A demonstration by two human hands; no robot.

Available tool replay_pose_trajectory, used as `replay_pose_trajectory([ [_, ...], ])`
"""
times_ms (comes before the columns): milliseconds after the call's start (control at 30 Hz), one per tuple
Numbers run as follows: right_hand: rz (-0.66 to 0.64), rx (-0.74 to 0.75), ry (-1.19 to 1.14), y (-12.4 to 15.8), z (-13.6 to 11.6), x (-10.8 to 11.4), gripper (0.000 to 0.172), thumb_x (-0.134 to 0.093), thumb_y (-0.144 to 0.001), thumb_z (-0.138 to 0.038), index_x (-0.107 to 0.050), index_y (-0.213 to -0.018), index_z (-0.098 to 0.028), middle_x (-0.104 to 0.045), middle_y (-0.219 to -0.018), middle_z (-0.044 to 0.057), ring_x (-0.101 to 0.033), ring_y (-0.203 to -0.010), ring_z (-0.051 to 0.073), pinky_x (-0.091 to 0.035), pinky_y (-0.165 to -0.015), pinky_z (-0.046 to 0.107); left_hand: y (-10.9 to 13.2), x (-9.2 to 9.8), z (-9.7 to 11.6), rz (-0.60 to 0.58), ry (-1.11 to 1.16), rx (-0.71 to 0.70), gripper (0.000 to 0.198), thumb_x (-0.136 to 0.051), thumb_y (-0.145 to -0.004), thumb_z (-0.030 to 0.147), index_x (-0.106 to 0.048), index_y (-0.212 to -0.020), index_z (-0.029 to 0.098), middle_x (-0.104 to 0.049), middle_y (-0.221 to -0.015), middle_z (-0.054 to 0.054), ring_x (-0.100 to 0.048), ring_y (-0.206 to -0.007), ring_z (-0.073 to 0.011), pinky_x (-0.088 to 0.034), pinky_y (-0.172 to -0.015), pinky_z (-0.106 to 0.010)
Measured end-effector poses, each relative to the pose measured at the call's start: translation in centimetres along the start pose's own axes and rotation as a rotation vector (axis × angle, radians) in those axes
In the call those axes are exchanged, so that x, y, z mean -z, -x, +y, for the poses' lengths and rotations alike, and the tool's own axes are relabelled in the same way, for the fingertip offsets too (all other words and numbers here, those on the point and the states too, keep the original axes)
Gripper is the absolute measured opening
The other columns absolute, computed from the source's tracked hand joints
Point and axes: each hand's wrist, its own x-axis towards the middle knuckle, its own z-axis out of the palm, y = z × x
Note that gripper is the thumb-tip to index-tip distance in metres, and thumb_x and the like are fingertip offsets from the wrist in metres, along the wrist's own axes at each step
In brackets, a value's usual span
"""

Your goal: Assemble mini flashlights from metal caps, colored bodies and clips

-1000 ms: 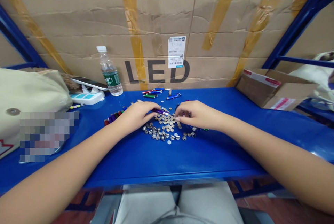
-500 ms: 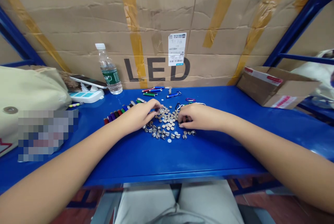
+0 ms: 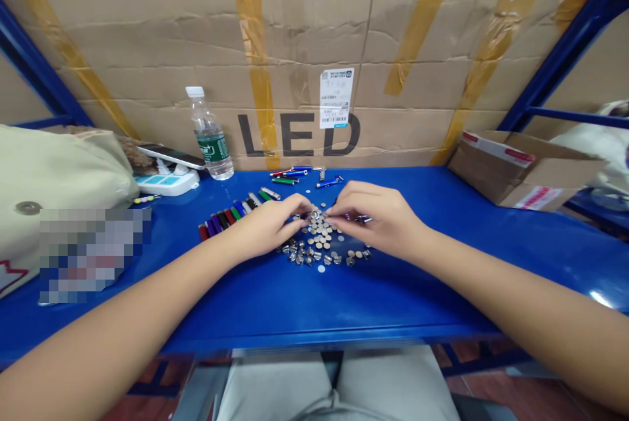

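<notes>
Bare forearms are extended inward, the left forearm (image 3: 122,323) from eight o'clock and the right forearm (image 3: 515,310) from four o'clock; the bare left hand (image 3: 268,228) and bare right hand (image 3: 376,218) are held low, palms down, curled fingertips (image 3: 330,209) nearly meeting.

The workbench (image 3: 246,296) was a glossy cobalt blue, and the button cells (image 3: 319,237) heaped on it were silver. The mini flashlights (image 3: 221,220) lying side by side ran through red, purple, black, green and blue. Behind them, the brown cardboard carton (image 3: 304,35) was crossed by bands of yellow packing tape (image 3: 255,48) and printed with black LED lettering (image 3: 299,135). The water bottle (image 3: 209,136) wore a green label, and the tote bag (image 3: 59,165) was cream.
</notes>
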Motion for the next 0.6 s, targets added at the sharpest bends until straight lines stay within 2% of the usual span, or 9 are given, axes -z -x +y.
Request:
replay_pose_trajectory([
  [233,0.003,0.111,0.172,0.2,-0.2,-0.7,0.018,-0.047,-0.092,-0.024,-0.065,-0.091,-0.019,-0.064,-0.083,0.007,-0.058,-0.077,0.014,-0.047,-0.068,0.026,0.2,0.1,1.1,-0.042,-0.048,-0.011,0.018,-0.044,-0.090,0.025,-0.047,-0.108,0.022,-0.066,-0.108,-0.004,-0.064,-0.099,-0.0207,-0.049,-0.082,-0.032],
  [467,-0.122,0.225,0.477,0.1,-0.4,-0.4,0.025,-0.044,-0.092,-0.022,-0.065,-0.080,-0.018,-0.064,-0.075,0.005,-0.056,-0.068,0.014,-0.043,-0.063,0.027,0.2,0.0,1.2,-0.044,-0.054,-0.017,0.018,-0.044,-0.091,0.024,-0.047,-0.109,0.022,-0.066,-0.110,-0.004,-0.063,-0.101,-0.0198,-0.049,-0.084,-0.032],
  [533,-0.136,0.238,0.483,0.1,-0.4,-0.3,0.024,-0.044,-0.091,-0.022,-0.065,-0.082,-0.018,-0.063,-0.074,0.005,-0.055,-0.066,0.014,-0.042,-0.062,0.027,0.2,0.0,1.0,-0.049,-0.054,-0.018,0.019,-0.044,-0.090,0.023,-0.047,-0.109,0.023,-0.066,-0.109,-0.003,-0.063,-0.101,-0.0195,-0.049,-0.085,-0.032],
  [600,-0.138,0.185,0.415,0.0,-0.4,-0.1,0.021,-0.044,-0.091,-0.023,-0.064,-0.088,-0.017,-0.063,-0.075,0.005,-0.055,-0.067,0.013,-0.041,-0.062,0.026,0.1,0.0,0.8,-0.046,-0.040,-0.013,0.018,-0.044,-0.091,0.024,-0.046,-0.109,0.023,-0.066,-0.109,-0.003,-0.063,-0.102,-0.0194,-0.049,-0.084,-0.032],
])
